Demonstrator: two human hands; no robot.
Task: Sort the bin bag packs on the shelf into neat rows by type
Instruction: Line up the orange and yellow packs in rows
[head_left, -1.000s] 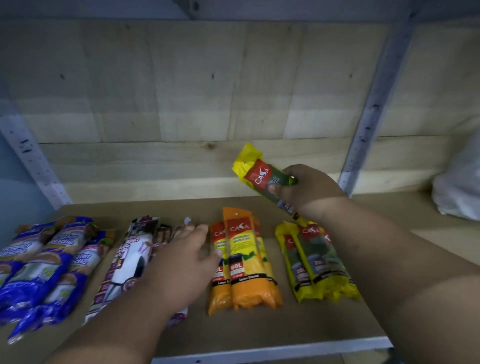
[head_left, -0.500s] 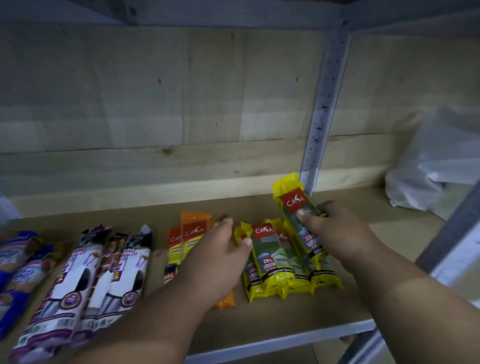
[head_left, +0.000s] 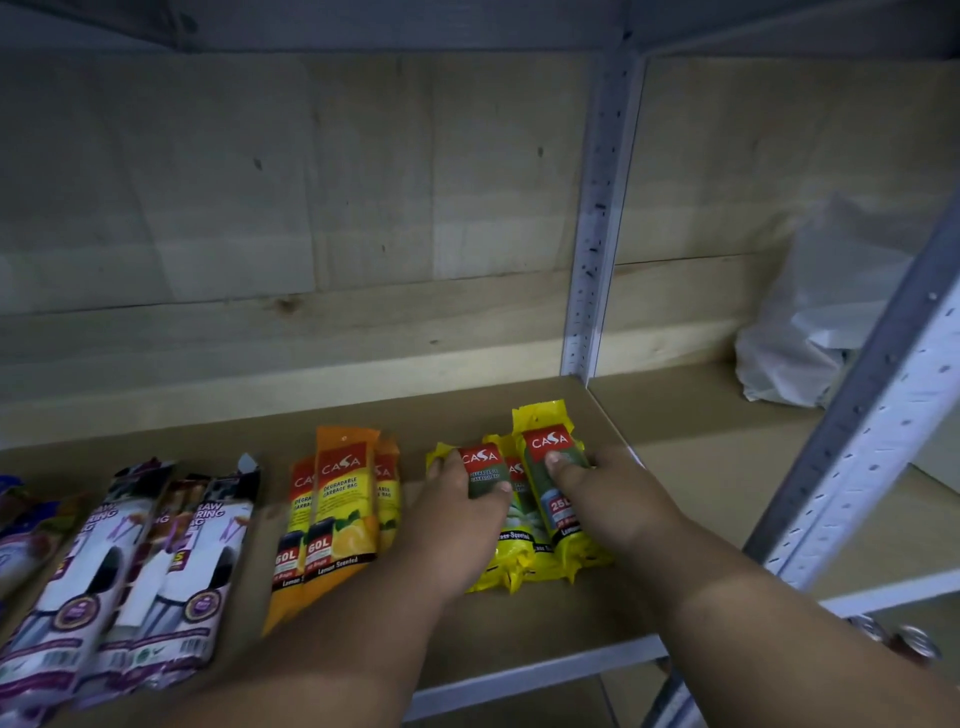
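Note:
Three yellow 25L packs lie side by side on the brown shelf board (head_left: 519, 618). My right hand (head_left: 608, 499) grips the rightmost yellow pack (head_left: 548, 439), thumb on its label, the pack flat on the shelf. My left hand (head_left: 457, 519) rests on the leftmost yellow pack (head_left: 480, 460), fingers curled over it. A middle yellow pack (head_left: 519, 525) shows between the hands. To the left lie three orange 60L packs (head_left: 340, 499), then several white-and-purple drawstring packs (head_left: 156, 561). Blue packs (head_left: 13, 499) barely show at the far left edge.
A grey metal upright (head_left: 597, 218) stands at the shelf's back right; another upright (head_left: 862, 431) crosses the front right. A white plastic bag (head_left: 810, 332) sits in the neighbouring bay. A wooden back wall closes the shelf.
My right hand has lowered the yellow pack flat onto the shelf beside the other two. My left hand has moved right from the orange packs onto the leftmost yellow pack.

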